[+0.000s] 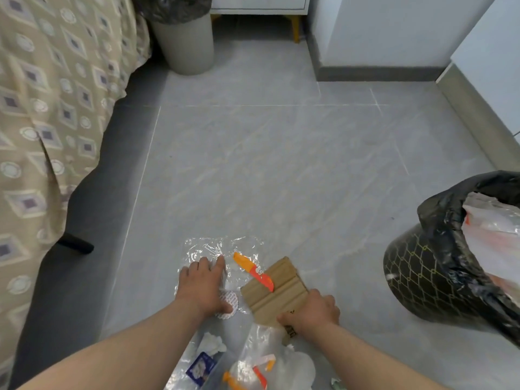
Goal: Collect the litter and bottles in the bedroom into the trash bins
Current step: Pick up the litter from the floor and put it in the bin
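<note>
Left hand rests palm-down on a clear plastic wrapper spread on the floor tiles, index finger extended, the rest loosely bent, gripping nothing. Right hand grips the near edge of a corrugated cardboard piece, thumb on top. An orange strip lies across wrapper and cardboard. Tissue and blue packet lie nearer the person. Black-lined patterned bin stands at right; grey bin stands far off, beside the bed.
</note>
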Demonstrator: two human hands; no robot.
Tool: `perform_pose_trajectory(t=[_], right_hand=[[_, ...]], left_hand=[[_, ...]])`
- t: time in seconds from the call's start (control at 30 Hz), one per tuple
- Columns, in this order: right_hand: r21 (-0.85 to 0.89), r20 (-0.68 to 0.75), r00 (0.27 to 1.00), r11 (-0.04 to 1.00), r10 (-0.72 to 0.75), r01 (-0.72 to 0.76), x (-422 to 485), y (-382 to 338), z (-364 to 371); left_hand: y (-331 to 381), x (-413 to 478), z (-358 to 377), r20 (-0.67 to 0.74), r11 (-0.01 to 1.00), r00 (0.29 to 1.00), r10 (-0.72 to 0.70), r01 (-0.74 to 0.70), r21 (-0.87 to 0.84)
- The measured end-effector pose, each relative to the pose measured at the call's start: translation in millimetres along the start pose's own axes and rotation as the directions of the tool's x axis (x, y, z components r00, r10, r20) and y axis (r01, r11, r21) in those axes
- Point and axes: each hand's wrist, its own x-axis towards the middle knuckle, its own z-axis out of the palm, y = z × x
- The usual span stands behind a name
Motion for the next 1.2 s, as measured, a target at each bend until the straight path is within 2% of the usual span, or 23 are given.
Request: perform_pose_trajectory(t=[0.1, 0.2, 0.3, 0.43, 0.6, 0.73, 1.03, 1.2], right_hand=[[0.188, 0.037, 0.999, 0.982, -0.014, 0.007, 9, 9, -7], [0.426, 0.069, 0.996, 0.904, -0.061, 0.026, 17, 18, -15], [0.573, 0.111, 0.989, 0.819, -0.097, 0.016, 21, 23, -33], [0.716, 0.194, 0.968, 0.698, -0.161, -0.028, 21, 20, -60], [0.779, 0.201, 0.955, 0.627, -0.219, -0.020, 26, 11, -83], [0.821, 0.213, 0.949, 0.569, -0.231, -0.046, 26, 9, -83], [0.859, 0.227, 0.953, 0.503, -0.203, -0.097, 26, 7, -69], [0.878, 0.229, 0.951, 0.466, -0.206, -0.111, 24, 4, -71]], left_hand=[[0, 0, -1, -0.026, 0.991, 1.000, -0.004, 0.001, -0.131], [-1, 1, -1, -0.031, 0.989, 0.999, 0.016, -0.021, -0.149], [1, 2, -3, -0.027, 0.989, 0.999, 0.042, -0.045, -0.141], [1, 1, -11, -0.004, 0.977, 1.000, 0.002, -0.002, -0.213], [4, -7, -1, 0.006, 0.956, 0.994, -0.107, 0.105, -0.273], [12, -11, 7, -0.004, 0.980, 0.996, -0.085, 0.083, -0.183], [19, -5, 8, 0.085, 0.927, 0.991, -0.106, 0.129, -0.353], [25, -2, 8, 0.069, 0.952, 0.992, -0.106, 0.122, -0.282]])
